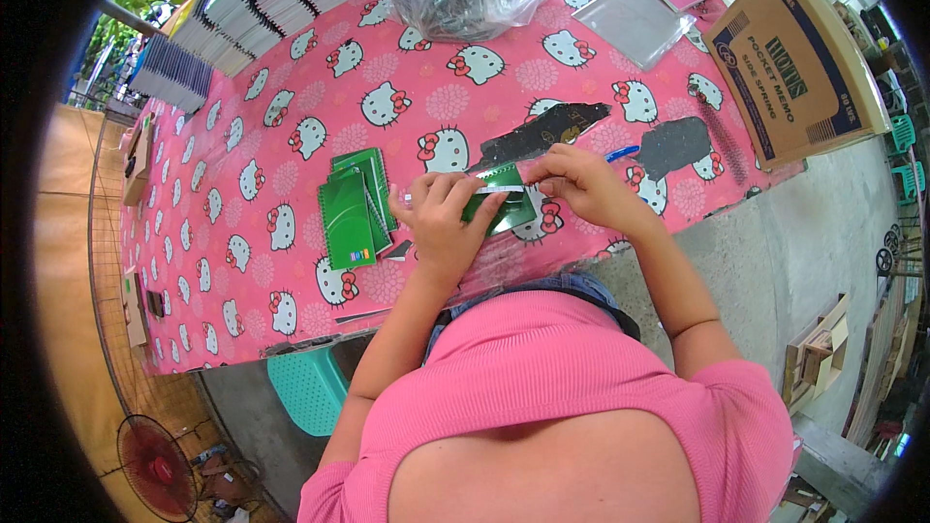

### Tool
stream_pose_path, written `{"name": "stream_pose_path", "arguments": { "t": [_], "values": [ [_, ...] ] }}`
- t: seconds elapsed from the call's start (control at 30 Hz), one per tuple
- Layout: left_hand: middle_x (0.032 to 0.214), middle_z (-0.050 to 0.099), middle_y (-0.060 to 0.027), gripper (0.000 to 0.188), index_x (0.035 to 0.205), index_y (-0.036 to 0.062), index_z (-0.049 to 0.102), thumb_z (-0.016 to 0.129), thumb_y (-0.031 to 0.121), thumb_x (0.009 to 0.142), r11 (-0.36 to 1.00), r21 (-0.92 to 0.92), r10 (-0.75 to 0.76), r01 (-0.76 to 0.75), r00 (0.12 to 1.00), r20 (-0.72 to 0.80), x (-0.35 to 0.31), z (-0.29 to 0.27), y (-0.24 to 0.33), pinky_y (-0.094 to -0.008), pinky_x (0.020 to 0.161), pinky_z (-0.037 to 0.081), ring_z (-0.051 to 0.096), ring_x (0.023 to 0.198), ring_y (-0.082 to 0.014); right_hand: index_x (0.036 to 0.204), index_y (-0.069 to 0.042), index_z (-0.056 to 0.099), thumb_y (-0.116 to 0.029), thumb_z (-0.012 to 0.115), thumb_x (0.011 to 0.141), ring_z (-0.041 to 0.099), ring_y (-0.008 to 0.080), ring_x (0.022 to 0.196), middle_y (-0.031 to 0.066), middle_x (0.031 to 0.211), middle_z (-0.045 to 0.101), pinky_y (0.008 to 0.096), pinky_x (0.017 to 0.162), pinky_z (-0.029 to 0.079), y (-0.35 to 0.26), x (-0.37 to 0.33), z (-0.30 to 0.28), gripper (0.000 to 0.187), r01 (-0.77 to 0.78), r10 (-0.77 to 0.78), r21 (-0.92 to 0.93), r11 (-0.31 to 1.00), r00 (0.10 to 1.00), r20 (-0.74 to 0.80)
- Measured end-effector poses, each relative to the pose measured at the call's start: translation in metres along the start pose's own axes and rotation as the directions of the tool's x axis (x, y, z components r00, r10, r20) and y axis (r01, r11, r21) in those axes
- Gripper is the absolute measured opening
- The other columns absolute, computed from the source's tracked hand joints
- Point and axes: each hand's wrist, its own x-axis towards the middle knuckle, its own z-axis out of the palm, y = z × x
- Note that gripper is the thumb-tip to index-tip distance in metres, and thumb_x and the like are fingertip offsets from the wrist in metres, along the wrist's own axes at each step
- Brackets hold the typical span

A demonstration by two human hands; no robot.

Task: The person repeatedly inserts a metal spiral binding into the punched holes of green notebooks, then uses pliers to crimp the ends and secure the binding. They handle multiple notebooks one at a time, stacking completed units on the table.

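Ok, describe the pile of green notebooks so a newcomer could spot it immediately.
Find the big pink cat-print tablecloth. Just left of the person's left hand lies the pile of green notebooks. It's fanned, with several overlapping covers showing, while the single green notebook under that hand shows just one.

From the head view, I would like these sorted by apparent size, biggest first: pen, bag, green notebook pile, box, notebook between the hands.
1. Box
2. Bag
3. Green notebook pile
4. Notebook between the hands, partly covered, so its place is less sure
5. Pen
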Motion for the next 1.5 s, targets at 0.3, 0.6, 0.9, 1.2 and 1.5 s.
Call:
{"name": "stream_pose_path", "arguments": {
  "t": [0.3, 0.6, 0.9, 1.2, 1.5],
  "values": [
    [0.089, 0.065, -0.0010, 0.027, 0.091, 0.0108, 0.069, 0.076, 0.031, 0.075, 0.996, -0.088, -0.023, 0.023, 1.000, 0.005, -0.002, 0.009, -0.007, -0.0400, 0.086, 0.032, 0.055, 0.094, -0.0233, 0.104, -0.009, 0.059, -0.021, 0.066, 0.087, 0.060, 0.0306, 0.078, 0.0105, 0.085, 0.058, 0.0410, 0.062, 0.049, -0.017, 0.000, 0.018, 0.022, -0.193, 0.192, -0.113, 0.975, 0.981, -0.021],
    [0.089, 0.066, -0.0002, 0.024, 0.091, 0.0124, 0.068, 0.077, 0.025, 0.073, 0.991, -0.136, 0.004, 0.001, 0.999, 0.032, -0.004, 0.006, -0.012, -0.0394, 0.083, 0.032, 0.055, 0.091, -0.0212, 0.098, -0.009, 0.058, -0.022, 0.067, 0.084, 0.060, 0.0315, 0.080, 0.0091, 0.088, 0.055, 0.0417, 0.061, 0.048, -0.024, 0.002, 0.029, 0.021, -0.077, 0.047, -0.342, 0.936, 0.994, -0.096],
    [0.090, 0.066, -0.0003, 0.024, 0.091, 0.0121, 0.068, 0.077, 0.023, 0.072, 0.989, -0.145, 0.022, -0.017, 0.999, 0.031, -0.003, 0.008, -0.015, -0.0389, 0.084, 0.032, 0.056, 0.091, -0.0202, 0.091, -0.007, 0.059, -0.015, 0.069, 0.080, 0.059, 0.0312, 0.080, 0.0092, 0.087, 0.054, 0.0407, 0.061, 0.047, -0.031, 0.005, 0.036, 0.016, -0.062, -0.005, -0.304, 0.951, 0.976, -0.216],
    [0.090, 0.066, -0.0006, 0.023, 0.091, 0.0122, 0.068, 0.077, 0.024, 0.072, 0.989, -0.147, 0.006, -0.001, 1.000, 0.030, -0.004, 0.008, -0.015, -0.0385, 0.084, 0.033, 0.056, 0.091, -0.0204, 0.081, -0.004, 0.059, -0.012, 0.069, 0.078, 0.057, 0.0319, 0.076, 0.0106, 0.078, 0.053, 0.0405, 0.063, 0.047, -0.034, 0.009, 0.038, 0.014, -0.007, -0.085, -0.367, 0.930, 0.969, -0.233],
    [0.086, 0.066, -0.0006, 0.023, 0.088, 0.0121, 0.069, 0.078, 0.023, 0.070, 0.983, -0.184, 0.004, -0.002, 1.000, 0.010, -0.003, 0.010, -0.016, -0.0386, 0.083, 0.034, 0.056, 0.087, -0.0205, 0.086, -0.002, 0.063, -0.017, 0.066, 0.082, 0.061, 0.0334, 0.084, 0.0138, 0.086, 0.062, 0.0418, 0.067, 0.049, -0.047, 0.010, 0.002, 0.016, -0.137, 0.043, -0.456, 0.879, 0.977, -0.210]
  ]
}}
